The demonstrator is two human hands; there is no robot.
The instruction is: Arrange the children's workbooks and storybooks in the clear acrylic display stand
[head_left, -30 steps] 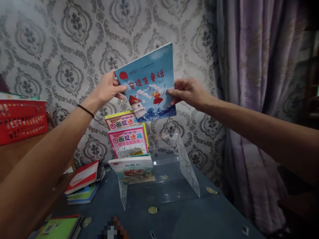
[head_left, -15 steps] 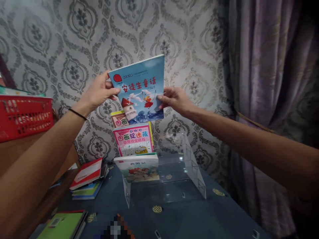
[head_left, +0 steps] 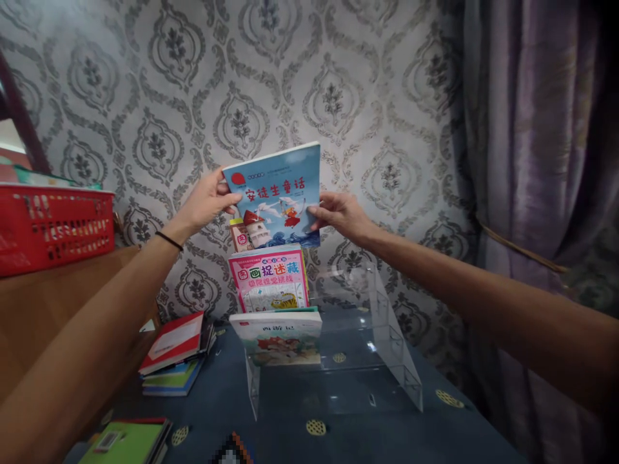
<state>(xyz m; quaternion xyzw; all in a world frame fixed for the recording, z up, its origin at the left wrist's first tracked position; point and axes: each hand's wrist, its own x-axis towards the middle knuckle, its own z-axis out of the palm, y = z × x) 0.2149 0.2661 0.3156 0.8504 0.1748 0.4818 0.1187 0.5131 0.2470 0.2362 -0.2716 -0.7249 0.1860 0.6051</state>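
Note:
A blue picture book (head_left: 285, 200) with red Chinese title characters is held up between both hands, tilted a little. My left hand (head_left: 207, 203) pinches its upper left edge, thumb on the cover. On the opposite side my right hand (head_left: 338, 216) grips the right edge. Directly below stands a clear acrylic book rack (head_left: 394, 341) with stepped tiers. Its left part holds a pink-bordered book (head_left: 271, 283) and, in front, a white-topped book (head_left: 280, 341). A brown and yellow cover (head_left: 240, 235) shows partly behind the blue book, which hides the rest.
Left of the rack lies a stack of books (head_left: 174, 348), red on top. Nearer me is a green book pile (head_left: 123, 441). A red basket (head_left: 58, 222) sits on a wooden surface (head_left: 62, 296) at left. Patterned wallpaper (head_left: 333, 96) rises behind; a curtain (head_left: 527, 161) hangs right.
Both hands have lowered the blue book toward the rack's back tier, covering part of the brown and yellow cover. The camera view has shifted slightly.

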